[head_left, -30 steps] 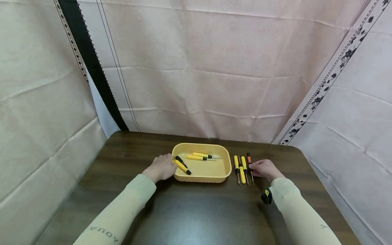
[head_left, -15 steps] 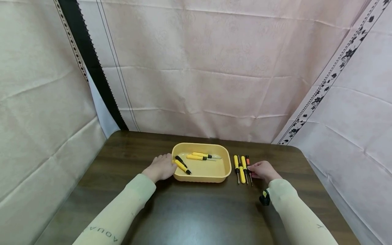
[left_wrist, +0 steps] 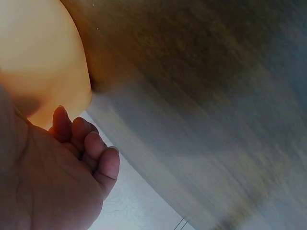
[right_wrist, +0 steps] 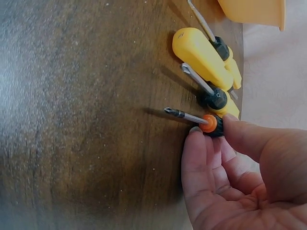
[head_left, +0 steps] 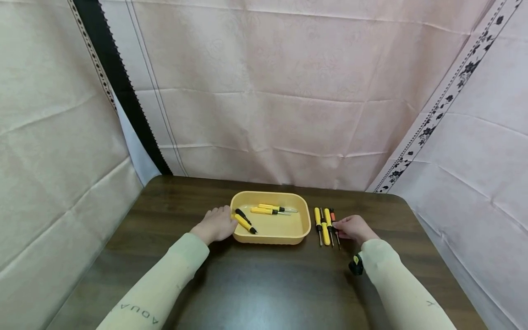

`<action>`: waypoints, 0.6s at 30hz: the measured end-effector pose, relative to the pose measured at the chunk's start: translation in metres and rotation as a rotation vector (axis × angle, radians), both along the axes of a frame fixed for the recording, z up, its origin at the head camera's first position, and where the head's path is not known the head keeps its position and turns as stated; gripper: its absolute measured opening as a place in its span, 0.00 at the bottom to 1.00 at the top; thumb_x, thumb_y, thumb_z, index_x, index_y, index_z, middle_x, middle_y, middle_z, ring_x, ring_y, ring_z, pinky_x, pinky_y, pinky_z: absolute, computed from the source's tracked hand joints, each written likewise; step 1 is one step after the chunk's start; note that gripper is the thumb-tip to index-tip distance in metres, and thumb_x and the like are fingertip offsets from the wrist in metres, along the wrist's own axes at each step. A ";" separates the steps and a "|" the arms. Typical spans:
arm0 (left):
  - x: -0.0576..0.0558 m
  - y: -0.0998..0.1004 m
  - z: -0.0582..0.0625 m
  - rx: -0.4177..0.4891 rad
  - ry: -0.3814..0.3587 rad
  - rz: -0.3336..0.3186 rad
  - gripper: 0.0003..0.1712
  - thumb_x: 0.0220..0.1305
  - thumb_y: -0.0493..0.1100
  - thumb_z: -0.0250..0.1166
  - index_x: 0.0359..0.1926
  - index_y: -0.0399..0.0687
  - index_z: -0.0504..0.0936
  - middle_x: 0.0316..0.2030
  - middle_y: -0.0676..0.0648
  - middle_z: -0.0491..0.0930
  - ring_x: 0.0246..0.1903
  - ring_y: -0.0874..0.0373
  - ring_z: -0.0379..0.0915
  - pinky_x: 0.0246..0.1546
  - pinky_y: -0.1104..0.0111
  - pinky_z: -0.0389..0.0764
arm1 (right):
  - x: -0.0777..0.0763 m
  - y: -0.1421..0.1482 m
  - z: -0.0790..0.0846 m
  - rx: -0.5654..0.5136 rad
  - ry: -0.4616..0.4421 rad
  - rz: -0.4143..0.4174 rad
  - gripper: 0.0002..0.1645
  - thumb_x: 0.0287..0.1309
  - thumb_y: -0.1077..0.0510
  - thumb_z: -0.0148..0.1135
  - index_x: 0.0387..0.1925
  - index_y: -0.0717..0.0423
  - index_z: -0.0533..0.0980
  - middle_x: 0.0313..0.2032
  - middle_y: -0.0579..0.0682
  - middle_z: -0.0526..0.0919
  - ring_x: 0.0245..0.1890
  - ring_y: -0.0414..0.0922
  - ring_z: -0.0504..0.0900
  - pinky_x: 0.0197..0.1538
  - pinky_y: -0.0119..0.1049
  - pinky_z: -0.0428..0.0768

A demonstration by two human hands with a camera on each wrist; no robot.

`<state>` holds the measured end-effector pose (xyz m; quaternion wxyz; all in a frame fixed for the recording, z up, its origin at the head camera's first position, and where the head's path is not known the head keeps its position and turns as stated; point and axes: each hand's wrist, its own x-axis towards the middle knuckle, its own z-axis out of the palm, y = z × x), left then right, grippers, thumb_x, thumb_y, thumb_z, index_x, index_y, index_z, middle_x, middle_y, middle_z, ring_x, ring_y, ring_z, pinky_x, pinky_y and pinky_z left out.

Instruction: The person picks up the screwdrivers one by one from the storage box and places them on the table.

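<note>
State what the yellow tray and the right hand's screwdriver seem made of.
Yellow tray: probably smooth molded plastic, given its even color and rounded corners. Screwdriver: shank apparently metal, shown by its silvery sheen; handle perhaps plastic, from its solid orange and black.

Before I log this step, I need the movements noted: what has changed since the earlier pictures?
The right hand has shifted slightly left, bringing the slim red-and-black screwdriver it holds closer to the row of three yellow-and-black screwdrivers. Nothing was newly grasped or released. The left hand stays at the left end of the pale yellow rectangular tray, whose tools lie as before.
</note>
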<state>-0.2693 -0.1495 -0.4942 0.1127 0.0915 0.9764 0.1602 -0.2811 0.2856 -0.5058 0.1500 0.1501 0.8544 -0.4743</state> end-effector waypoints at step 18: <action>0.000 0.000 0.000 0.005 -0.013 0.012 0.34 0.69 0.55 0.46 0.65 0.34 0.62 0.56 0.39 0.69 0.50 0.48 0.64 0.60 0.52 0.59 | 0.000 -0.002 0.001 -0.023 -0.012 -0.020 0.11 0.63 0.61 0.62 0.39 0.68 0.79 0.33 0.55 0.81 0.30 0.44 0.81 0.37 0.37 0.82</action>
